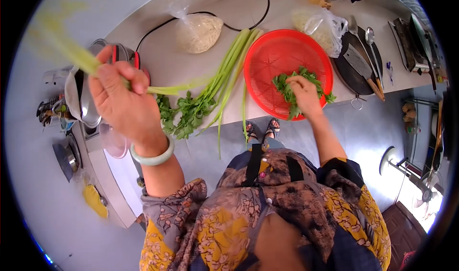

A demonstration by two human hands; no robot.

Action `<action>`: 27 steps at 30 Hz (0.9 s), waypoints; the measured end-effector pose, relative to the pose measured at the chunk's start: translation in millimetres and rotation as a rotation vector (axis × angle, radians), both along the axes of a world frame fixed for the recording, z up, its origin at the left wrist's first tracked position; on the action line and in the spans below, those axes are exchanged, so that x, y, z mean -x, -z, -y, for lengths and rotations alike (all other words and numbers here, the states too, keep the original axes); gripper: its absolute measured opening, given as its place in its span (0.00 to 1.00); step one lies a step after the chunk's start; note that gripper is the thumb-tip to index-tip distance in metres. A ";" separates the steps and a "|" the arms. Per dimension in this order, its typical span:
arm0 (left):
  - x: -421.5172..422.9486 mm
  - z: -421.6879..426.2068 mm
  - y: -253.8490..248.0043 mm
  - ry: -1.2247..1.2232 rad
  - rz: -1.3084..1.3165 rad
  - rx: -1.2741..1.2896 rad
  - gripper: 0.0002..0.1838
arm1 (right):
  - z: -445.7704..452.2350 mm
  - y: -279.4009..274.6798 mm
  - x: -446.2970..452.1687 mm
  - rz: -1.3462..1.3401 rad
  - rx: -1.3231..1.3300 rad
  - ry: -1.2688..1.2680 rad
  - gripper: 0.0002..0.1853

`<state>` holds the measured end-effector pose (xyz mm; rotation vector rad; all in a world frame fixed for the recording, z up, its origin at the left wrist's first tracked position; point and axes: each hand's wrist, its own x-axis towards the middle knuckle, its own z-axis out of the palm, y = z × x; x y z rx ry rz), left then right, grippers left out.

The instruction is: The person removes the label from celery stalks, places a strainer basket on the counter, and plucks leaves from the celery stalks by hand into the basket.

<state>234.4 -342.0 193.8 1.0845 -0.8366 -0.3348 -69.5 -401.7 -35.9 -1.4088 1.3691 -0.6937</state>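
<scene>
My left hand [125,92] is raised at the left, its fingers wrapped round a pale green celery stalk [71,48] whose upper end is smeared by motion. My right hand [304,93] reaches into a red plastic colander [267,46], fingers curled down onto a heap of celery leaves [291,103]; their tips are partly hidden in the green. Between the hands, a bunch of celery [224,70] lies on the counter, its stalks pointing away from me and its leaves hanging over the front edge.
Behind the celery sits a plastic bag of pale food [198,33]; another bag [320,29] is beyond the colander. At the right, a cleaver [356,60] and a metal spoon [370,37] rest on a dark round board [346,72]. A black cable [266,13] crosses the counter.
</scene>
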 end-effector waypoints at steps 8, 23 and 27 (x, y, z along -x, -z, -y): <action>-11.9 -29.1 113.4 0.067 0.244 -0.714 0.11 | 25.1 -22.3 40.5 -0.689 0.269 -0.179 0.32; 24.5 -16.7 306.1 0.032 0.577 -0.866 0.16 | -24.5 19.6 88.7 -0.517 0.303 -0.080 0.16; 47.9 -17.1 344.0 0.030 0.704 -0.885 0.22 | -27.0 17.0 90.6 -0.484 0.201 -0.117 0.16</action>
